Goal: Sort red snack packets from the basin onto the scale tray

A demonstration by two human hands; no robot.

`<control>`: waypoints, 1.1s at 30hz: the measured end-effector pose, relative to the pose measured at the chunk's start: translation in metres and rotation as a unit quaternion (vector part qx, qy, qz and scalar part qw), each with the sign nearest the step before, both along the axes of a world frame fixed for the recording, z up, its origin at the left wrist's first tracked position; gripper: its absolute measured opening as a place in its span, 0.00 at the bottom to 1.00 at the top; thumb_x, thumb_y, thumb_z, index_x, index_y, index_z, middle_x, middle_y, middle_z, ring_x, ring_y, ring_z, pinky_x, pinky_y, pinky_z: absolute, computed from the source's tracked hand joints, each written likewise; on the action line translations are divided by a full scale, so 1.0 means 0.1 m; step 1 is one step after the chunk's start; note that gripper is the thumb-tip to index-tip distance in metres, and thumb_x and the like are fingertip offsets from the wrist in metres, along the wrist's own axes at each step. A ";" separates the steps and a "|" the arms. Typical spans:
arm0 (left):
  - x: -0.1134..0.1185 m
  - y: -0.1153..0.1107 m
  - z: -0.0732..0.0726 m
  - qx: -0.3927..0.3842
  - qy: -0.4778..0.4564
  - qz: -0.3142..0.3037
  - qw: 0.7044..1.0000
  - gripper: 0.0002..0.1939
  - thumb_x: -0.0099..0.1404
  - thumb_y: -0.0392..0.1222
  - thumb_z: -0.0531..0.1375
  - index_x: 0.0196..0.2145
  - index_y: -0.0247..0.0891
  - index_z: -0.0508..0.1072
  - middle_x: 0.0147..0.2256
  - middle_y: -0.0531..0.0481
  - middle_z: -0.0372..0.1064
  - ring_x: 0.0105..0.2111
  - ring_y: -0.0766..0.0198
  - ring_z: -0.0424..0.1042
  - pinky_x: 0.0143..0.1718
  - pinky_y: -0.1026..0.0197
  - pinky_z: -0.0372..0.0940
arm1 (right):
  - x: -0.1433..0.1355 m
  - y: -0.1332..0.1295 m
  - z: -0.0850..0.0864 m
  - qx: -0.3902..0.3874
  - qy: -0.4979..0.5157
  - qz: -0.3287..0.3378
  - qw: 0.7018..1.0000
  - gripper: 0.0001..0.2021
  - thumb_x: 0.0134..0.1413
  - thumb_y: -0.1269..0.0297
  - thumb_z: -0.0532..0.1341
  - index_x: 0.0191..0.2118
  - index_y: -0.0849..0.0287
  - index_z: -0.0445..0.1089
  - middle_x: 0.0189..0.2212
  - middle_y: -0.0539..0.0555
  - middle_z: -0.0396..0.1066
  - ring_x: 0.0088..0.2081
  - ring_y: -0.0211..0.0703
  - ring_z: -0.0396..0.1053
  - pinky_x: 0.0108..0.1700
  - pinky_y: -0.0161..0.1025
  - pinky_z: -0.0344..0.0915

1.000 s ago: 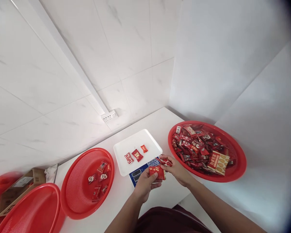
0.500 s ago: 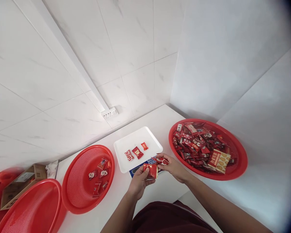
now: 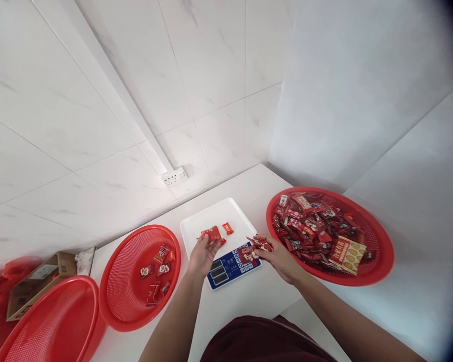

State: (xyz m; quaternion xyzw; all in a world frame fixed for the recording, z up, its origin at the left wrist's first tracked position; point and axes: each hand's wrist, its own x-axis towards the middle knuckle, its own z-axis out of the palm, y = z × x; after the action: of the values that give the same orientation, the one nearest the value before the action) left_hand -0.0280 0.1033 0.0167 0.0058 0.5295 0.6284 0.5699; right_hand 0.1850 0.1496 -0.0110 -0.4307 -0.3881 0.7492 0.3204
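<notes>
My left hand (image 3: 204, 255) is closed on a red snack packet (image 3: 212, 234), held over the white tray (image 3: 201, 217) of a weighing scale. Beneath it, other packets on the tray are mostly covered by this hand. A small orange-red packet (image 3: 227, 229) lies in plain sight on the tray. Above the scale's blue keypad panel (image 3: 228, 267), my right hand (image 3: 274, 254) grips red packets (image 3: 247, 254), at least two by their look. To the right of that hand sits a red basket (image 3: 385, 261) heaped with red snack packets (image 3: 305, 221).
A red perforated basket (image 3: 117, 281) on the left holds several packets (image 3: 160, 256). Another red basket (image 3: 53, 322) overlaps it at the lower left, with a cardboard box (image 3: 33, 281) behind. A socket strip (image 3: 173, 176) is on the tiled wall above the white table (image 3: 211, 332).
My hands have moved apart. The left one carried a red packet up and left over the tray, while the right stayed near the keypad with its packets. More of the panel now shows.
</notes>
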 end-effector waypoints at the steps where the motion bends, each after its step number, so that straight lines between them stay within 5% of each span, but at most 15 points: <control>1: -0.04 0.05 0.02 0.003 0.007 -0.011 1.000 0.06 0.62 0.38 0.54 0.38 0.36 0.66 0.35 0.46 0.72 0.35 0.64 0.73 0.39 0.62 0.68 | 0.01 -0.01 0.00 0.002 -0.001 -0.001 1.000 0.22 0.33 0.63 0.68 0.40 0.55 0.66 0.37 0.51 0.72 0.38 0.43 0.70 0.44 0.43 0.64; 5: -0.02 0.05 -0.02 -0.038 0.058 -0.062 0.996 0.14 0.61 0.43 0.55 0.45 0.39 0.62 0.35 0.46 0.71 0.33 0.65 0.72 0.37 0.62 0.67 | 0.04 -0.04 -0.02 0.009 -0.011 0.008 1.000 0.22 0.34 0.63 0.67 0.41 0.55 0.65 0.39 0.52 0.72 0.40 0.43 0.69 0.44 0.42 0.63; 14: 0.56 -0.67 -0.17 -0.036 0.043 -0.309 0.949 0.22 0.53 0.52 0.61 0.43 0.39 0.69 0.42 0.43 0.69 0.36 0.61 0.69 0.38 0.56 0.63 | 0.06 -0.31 0.02 0.022 -0.056 0.102 0.993 0.20 0.36 0.64 0.65 0.41 0.56 0.64 0.40 0.53 0.72 0.39 0.46 0.70 0.43 0.44 0.64; 21: 0.65 -0.87 -0.31 -0.032 -0.015 -0.296 0.954 0.14 0.49 0.42 0.65 0.34 0.34 0.72 0.30 0.48 0.68 0.28 0.68 0.68 0.35 0.62 0.62 | -0.04 -0.63 -0.16 0.029 -0.084 0.176 0.980 0.20 0.35 0.62 0.65 0.40 0.56 0.65 0.35 0.52 0.72 0.38 0.47 0.69 0.42 0.45 0.65; 28: 0.62 -0.91 -0.20 -0.011 -0.029 -0.303 0.952 0.21 0.46 0.36 0.66 0.41 0.39 0.70 0.37 0.48 0.69 0.36 0.64 0.69 0.39 0.60 0.63 | -0.02 -0.62 -0.19 0.136 -0.120 0.233 0.955 0.19 0.39 0.63 0.64 0.41 0.57 0.67 0.39 0.54 0.70 0.41 0.49 0.68 0.46 0.45 0.62; 33: 0.63 -0.87 -0.17 -0.022 -0.036 -0.301 0.953 0.18 0.53 0.47 0.62 0.41 0.39 0.69 0.42 0.45 0.68 0.36 0.63 0.69 0.39 0.57 0.64 | -0.06 -0.64 -0.07 0.202 -0.153 0.246 0.936 0.19 0.40 0.63 0.64 0.43 0.56 0.68 0.42 0.55 0.69 0.44 0.50 0.66 0.48 0.46 0.60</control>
State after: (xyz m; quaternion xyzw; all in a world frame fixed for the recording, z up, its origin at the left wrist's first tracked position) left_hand 0.0345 0.0160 -0.0002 0.1300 0.4963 0.4159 0.7509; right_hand 0.1794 0.0853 -0.0177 -0.3580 -0.6692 0.6353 0.1430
